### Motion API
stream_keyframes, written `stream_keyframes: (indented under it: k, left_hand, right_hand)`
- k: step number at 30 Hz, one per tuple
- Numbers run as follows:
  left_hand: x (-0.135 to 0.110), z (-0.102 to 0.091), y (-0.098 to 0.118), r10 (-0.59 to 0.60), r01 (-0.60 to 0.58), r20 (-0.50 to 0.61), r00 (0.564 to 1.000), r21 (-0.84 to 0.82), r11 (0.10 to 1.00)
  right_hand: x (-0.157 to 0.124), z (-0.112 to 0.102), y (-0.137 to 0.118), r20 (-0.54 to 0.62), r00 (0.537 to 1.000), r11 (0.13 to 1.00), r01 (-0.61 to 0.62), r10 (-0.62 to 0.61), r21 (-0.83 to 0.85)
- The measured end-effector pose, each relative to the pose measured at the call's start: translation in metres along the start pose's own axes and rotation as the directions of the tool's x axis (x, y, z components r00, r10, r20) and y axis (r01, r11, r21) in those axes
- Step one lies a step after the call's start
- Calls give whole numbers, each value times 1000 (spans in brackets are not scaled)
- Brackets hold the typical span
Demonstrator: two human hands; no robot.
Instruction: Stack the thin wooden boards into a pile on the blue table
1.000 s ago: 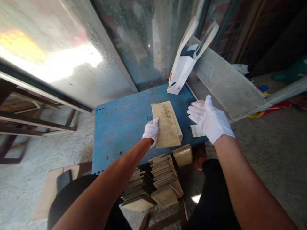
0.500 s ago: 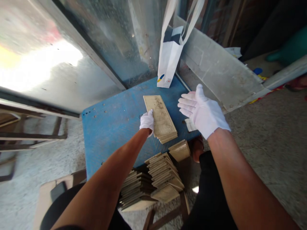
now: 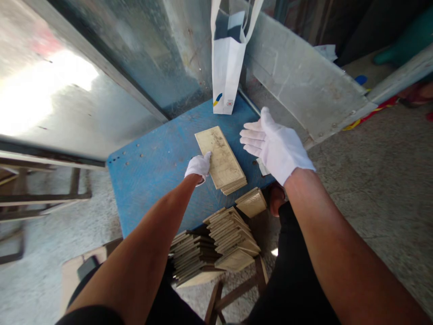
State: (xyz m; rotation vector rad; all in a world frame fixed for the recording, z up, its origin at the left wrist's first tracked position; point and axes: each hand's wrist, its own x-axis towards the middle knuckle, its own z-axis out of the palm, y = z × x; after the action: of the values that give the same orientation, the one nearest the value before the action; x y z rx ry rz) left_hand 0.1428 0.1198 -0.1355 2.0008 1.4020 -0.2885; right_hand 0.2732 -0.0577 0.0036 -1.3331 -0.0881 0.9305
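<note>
A small stack of tan rectangular tiles (image 3: 221,159) lies on a blue table (image 3: 158,167). My left hand (image 3: 198,167), in a white glove, rests against the stack's left edge with its fingers curled on the top tile. My right hand (image 3: 274,144), also gloved in white, hovers open to the right of the stack, fingers stretched out and holding nothing. A small white slip (image 3: 262,168) lies on the table under that hand.
A white paper bag (image 3: 227,67) stands at the table's far edge against a glass panel. Several stacks of tiles (image 3: 216,246) sit on a low wooden stand between my knees. A grey slab (image 3: 304,85) leans at the right. Wooden frames (image 3: 37,196) stand at the left.
The view has shifted, so the table and tiles sit lower-left in the frame. Both hands keep their places relative to the tile stack.
</note>
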Motion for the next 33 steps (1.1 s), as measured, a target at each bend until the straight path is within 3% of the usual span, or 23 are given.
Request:
stream_keyframes:
  k: [6,15,23,33]
  left_hand:
    - [2,-6,2,68,-80,51,996,294,953]
    - [-13,-14,14,153,-135,13,988,545,828]
    - [-26,-12,0,192,-122,-91,977,499,858]
    - [-26,-20,13,257,-199,5,966,646,737]
  right_hand:
    - [-2,-1,0,8,1000,1000,-13,13,16]
    - [-2,-1,-1,-46,998,998,-30,32,46]
    - [-8,-2,-4,-30,999,997,-34,36,71]
    - [-8,-3,-7,-56,997,998,-43,46,50]
